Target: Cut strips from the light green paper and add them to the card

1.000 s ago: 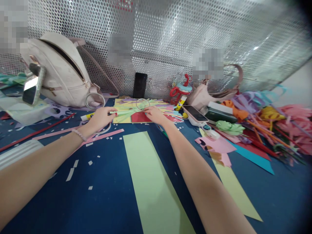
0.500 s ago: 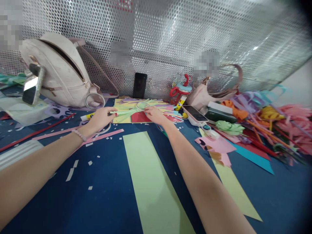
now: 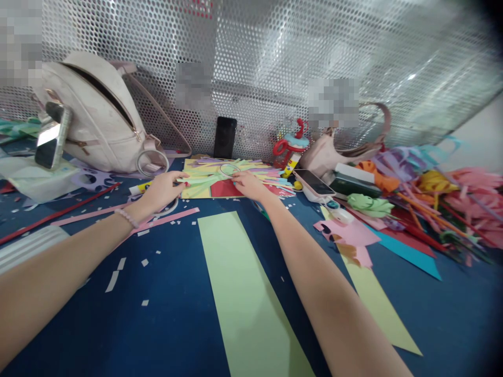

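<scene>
My left hand (image 3: 163,189) is closed at the left side of a yellow and red sheet (image 3: 226,189), with its fingertips pinching the ends of light green paper strips (image 3: 202,183). Near the middle of that sheet, my right hand (image 3: 250,184) bends its fingers down onto the inner ends of the same strips, beside a clear ring (image 3: 230,169). Fringed strips in purple, yellow, pink and blue spread over the sheet. Under my right wrist lies a partly hidden pair of scissors (image 3: 262,211). A wide light green paper strip (image 3: 239,283) stretches toward me between my forearms.
Behind the sheet a black phone (image 3: 226,137) leans on the perforated metal wall. A white backpack (image 3: 94,115) stands left; a pink handbag (image 3: 330,152), another phone (image 3: 315,183) and heaped coloured paper (image 3: 471,199) lie right. A glue stick (image 3: 139,188) is beside my left hand.
</scene>
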The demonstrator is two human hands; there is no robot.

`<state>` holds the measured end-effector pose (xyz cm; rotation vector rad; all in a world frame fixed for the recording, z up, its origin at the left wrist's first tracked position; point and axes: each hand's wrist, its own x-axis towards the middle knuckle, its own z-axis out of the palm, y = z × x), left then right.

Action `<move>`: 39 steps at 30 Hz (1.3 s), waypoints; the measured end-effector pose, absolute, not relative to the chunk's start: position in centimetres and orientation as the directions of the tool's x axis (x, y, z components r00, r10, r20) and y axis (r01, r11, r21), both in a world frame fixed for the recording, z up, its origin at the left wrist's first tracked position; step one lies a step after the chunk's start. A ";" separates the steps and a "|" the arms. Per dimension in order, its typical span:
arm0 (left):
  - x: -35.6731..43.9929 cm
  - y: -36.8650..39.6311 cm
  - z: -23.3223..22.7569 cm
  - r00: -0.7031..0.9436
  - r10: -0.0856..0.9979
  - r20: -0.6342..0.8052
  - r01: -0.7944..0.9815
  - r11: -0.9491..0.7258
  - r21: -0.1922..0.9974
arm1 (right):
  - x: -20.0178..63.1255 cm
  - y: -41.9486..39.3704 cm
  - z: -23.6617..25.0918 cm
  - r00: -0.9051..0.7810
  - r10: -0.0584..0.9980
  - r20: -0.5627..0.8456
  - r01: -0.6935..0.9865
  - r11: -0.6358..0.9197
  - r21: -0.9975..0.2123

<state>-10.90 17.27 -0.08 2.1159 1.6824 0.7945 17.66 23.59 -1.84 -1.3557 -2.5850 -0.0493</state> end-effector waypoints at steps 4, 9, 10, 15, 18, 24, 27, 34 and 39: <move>-11.0 17.3 -0.3 0.151 0.961 0.233 0.770 -0.262 0.581 | 17.6 23.6 -1.9 -0.548 0.809 0.213 0.815 0.573 -0.081; -11.0 17.2 -0.2 0.146 0.961 0.237 0.764 -0.261 0.590 | 17.7 23.7 -2.1 -0.544 0.810 0.219 0.815 0.572 -0.089; -11.0 17.2 -0.1 0.147 0.960 0.237 0.765 -0.262 0.589 | 17.7 23.7 -2.1 -0.545 0.809 0.220 0.814 0.573 -0.090; -11.0 17.1 -0.1 0.155 0.959 0.238 0.773 -0.268 0.576 | 17.8 23.6 -2.1 -0.542 0.812 0.217 0.816 0.570 -0.093; -11.0 17.2 -0.1 0.161 0.957 0.242 0.781 -0.274 0.562 | 17.8 23.6 -2.1 -0.536 0.816 0.215 0.821 0.564 -0.095; -11.1 17.4 -0.3 0.188 0.946 0.265 0.793 -0.305 0.527 | 17.8 23.5 -2.0 -0.530 0.822 0.207 0.826 0.556 -0.096; -11.2 17.4 -0.3 0.200 0.942 0.270 0.796 -0.317 0.516 | 17.7 23.4 -1.9 -0.527 0.825 0.203 0.828 0.553 -0.096; -11.2 17.3 -0.3 0.200 0.943 0.266 0.802 -0.314 0.508 | 17.6 23.2 -1.7 -0.523 0.831 0.191 0.832 0.546 -0.096; -11.2 17.4 -0.5 0.179 0.944 0.276 0.803 -0.302 0.513 | 17.5 23.0 -1.6 -0.507 0.842 0.184 0.844 0.529 -0.092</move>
